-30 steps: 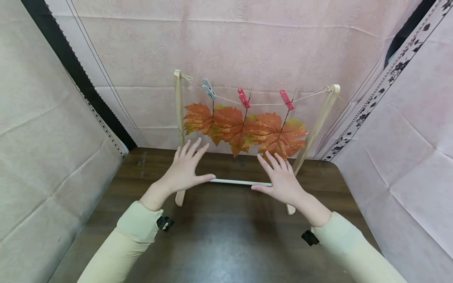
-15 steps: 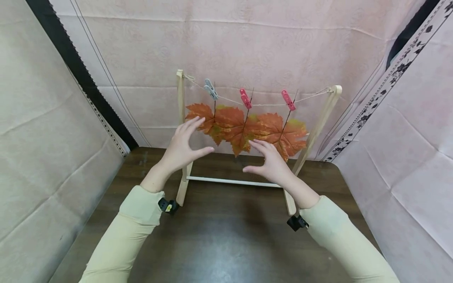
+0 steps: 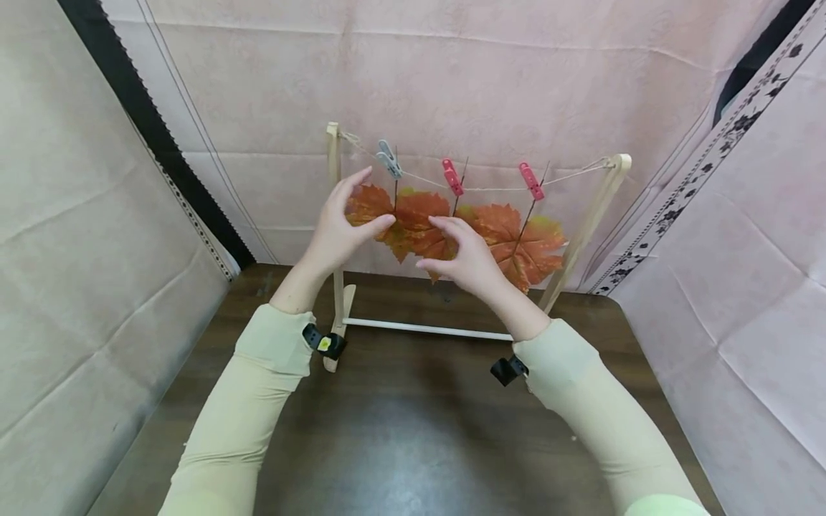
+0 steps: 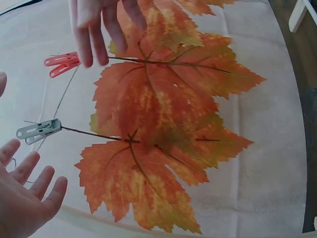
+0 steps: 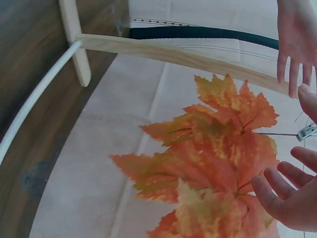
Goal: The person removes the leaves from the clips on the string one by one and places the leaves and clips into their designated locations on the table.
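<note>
Three orange artificial maple leaves hang by their stems from a white string. The left leaf is held by a pale blue clothespin. A pink-red clothespin grips the middle leaf, and another pink-red clothespin grips the right leaf. My left hand is raised in front of the left leaf, thumb and fingers spread, just below the blue clothespin. Before the middle leaf my right hand reaches up with relaxed fingers, partly covering that leaf. Neither hand holds anything.
The string is tied between a left wooden post and a right wooden post. A white rod joins the stand low down, above the dark wooden table. Pale cloth covers the back and both sides.
Both hands have risen from near the white rod to the leaves. The right hand has also shifted left toward the middle leaf. The leaves and clothespins still hang in their order.
</note>
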A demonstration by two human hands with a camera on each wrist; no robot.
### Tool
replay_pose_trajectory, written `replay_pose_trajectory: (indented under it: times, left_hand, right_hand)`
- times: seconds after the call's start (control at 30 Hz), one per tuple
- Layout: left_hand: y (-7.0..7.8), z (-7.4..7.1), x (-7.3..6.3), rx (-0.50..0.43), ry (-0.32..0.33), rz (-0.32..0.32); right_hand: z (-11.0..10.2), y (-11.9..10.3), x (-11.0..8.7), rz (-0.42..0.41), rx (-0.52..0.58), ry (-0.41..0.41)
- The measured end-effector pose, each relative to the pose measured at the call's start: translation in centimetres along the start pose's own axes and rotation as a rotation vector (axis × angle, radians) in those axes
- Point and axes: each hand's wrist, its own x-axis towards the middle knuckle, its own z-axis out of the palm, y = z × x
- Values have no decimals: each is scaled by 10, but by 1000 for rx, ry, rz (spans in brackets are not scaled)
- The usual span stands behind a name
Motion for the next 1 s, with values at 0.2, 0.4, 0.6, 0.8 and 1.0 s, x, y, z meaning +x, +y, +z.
replay_pose_trajectory:
  times: [0.2, 0.4, 0.6, 0.8, 1.0]
  left_hand:
    - [6, -1, 12, -45, 25, 6]
    - [9, 0, 23, -93, 40, -10]
    - [18, 0, 33, -107, 63, -45]
    - [24, 0, 46, -93, 64, -113]
    - [28, -1, 53, -45, 46, -148]
  right_hand:
    - [3, -15, 20, 16, 62, 12]
    - [10, -21, 35, 61, 121, 26]
    - [19, -22, 51, 73, 163, 82]
    - [22, -24, 65, 140, 215, 96]
    - [22, -26, 77, 188, 259, 92]
